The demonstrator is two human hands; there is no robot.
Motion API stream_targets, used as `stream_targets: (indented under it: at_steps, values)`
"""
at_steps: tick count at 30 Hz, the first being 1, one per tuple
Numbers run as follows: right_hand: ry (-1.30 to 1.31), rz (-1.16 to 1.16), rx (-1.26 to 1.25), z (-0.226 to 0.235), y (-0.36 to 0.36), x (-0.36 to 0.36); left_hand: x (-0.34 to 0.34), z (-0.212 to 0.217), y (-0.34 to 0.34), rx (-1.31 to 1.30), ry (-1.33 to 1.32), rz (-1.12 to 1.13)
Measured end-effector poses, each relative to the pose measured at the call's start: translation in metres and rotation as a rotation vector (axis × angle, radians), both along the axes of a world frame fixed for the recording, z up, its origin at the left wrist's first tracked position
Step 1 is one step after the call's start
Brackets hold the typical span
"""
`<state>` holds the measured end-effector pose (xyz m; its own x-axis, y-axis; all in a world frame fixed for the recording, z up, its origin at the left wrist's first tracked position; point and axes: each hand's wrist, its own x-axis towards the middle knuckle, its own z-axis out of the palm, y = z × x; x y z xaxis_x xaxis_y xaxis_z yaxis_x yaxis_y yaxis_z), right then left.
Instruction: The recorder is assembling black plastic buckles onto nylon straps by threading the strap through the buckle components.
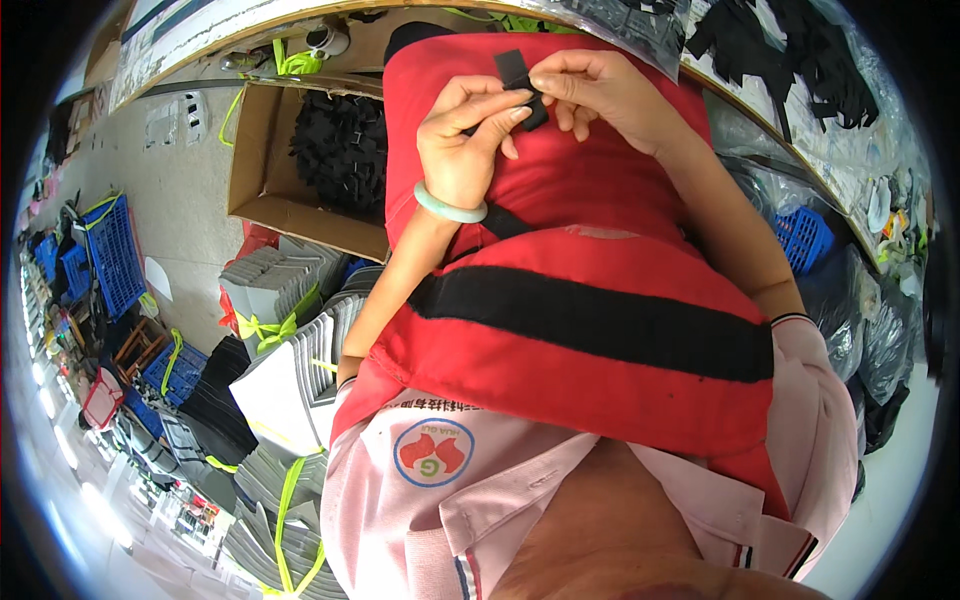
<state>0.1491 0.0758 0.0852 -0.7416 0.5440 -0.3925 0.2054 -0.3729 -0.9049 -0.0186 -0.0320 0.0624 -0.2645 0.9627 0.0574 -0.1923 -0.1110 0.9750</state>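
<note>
Over my lap, covered by a red apron, both hands meet on a small black strap piece. It looks like folded webbing or fabric; its exact kind is too small to tell. My left hand, with a pale green bangle at the wrist, pinches the strap from the left. Thumb and fingers of my right hand close on its right side. One flat end sticks up above the fingers, and a darker folded part hangs below them. The fingers hide part of the piece.
Left of my lap stands an open cardboard box holding many small black pieces. Below it lie stacks of grey sheets tied with yellow-green strips. A table at upper right bears black straps; a blue basket sits beneath.
</note>
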Motion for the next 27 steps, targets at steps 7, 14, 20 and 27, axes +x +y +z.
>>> stream_targets:
  at_steps: [7, 14, 20, 27]
  values:
    - [0.128, -0.153, 0.476, -0.017, -0.007, -0.003, 0.0, 0.002, -0.002, 0.027, 0.057, -0.066]
    - [0.184, -0.198, 0.208, -0.012, -0.006, -0.007, 0.002, 0.006, -0.005, 0.08, 0.059, -0.079]
    - [0.139, -0.269, 0.32, -0.03, -0.01, -0.008, -0.01, 0.041, -0.018, -0.228, 0.296, -0.231]
    - [-0.252, -0.288, 0.788, 0.032, 0.031, 0.053, -0.127, 0.041, -0.079, -0.461, 0.203, 0.273]
